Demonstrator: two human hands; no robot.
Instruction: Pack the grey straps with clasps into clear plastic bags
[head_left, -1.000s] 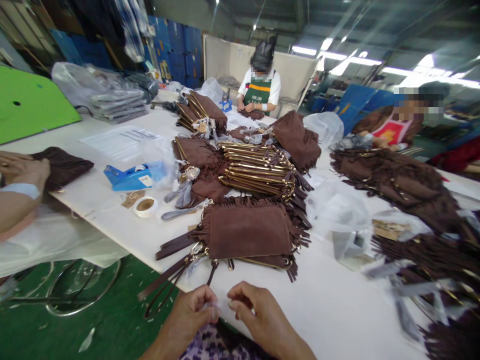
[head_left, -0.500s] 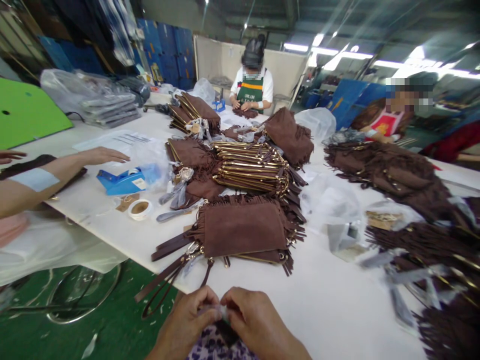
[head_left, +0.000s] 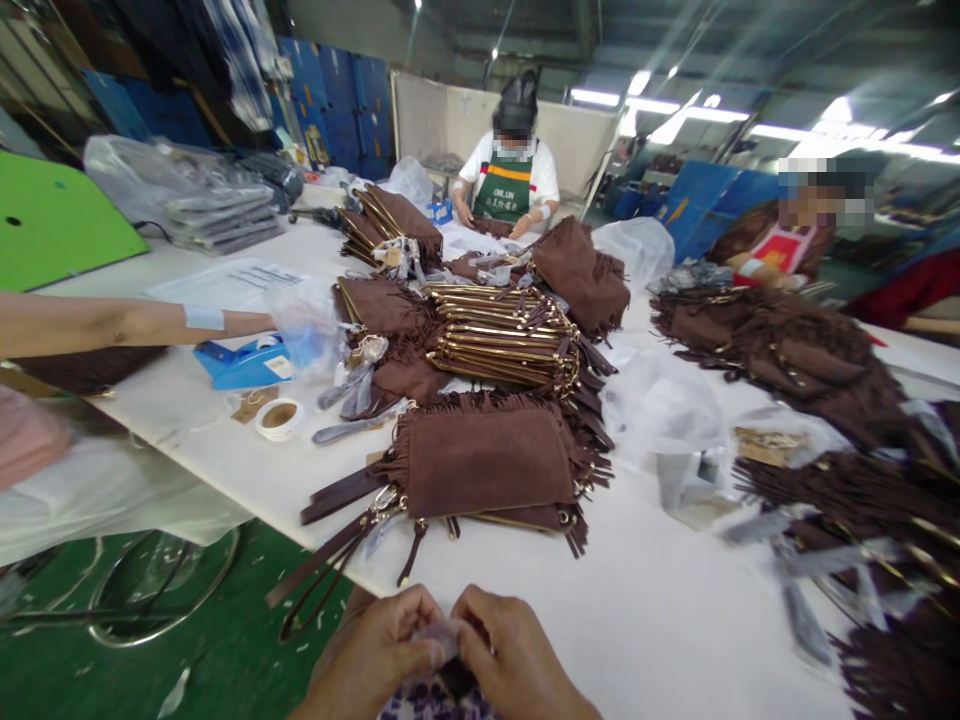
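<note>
At the table's near edge, my left hand [head_left: 386,645] and my right hand [head_left: 510,650] are close together, fingers pinched. Between them is a small piece of clear plastic film [head_left: 442,636], around or against a dark strip [head_left: 457,680] whose lower end shows beneath my fingers. The fingers partly cover both, so the strip's kind is unclear. Just beyond my hands lies a brown fringed bag [head_left: 487,455], flat on another one. Its wrist strap [head_left: 322,565] hangs over the table edge at the left.
Behind the bag is a stack of brown bags with gold zips [head_left: 502,335]. On the left are a tape roll [head_left: 277,419], a blue tape dispenser [head_left: 244,362] and a co-worker's arm [head_left: 135,322]. More fringed bags [head_left: 780,345] and plastic bags [head_left: 660,400] lie right. Another person [head_left: 510,170] works opposite.
My hands stay together, shifting slightly, and the film shows more between the fingers. The co-worker's arm at left reaches farther right across the table. The person opposite has spread their hands apart.
</note>
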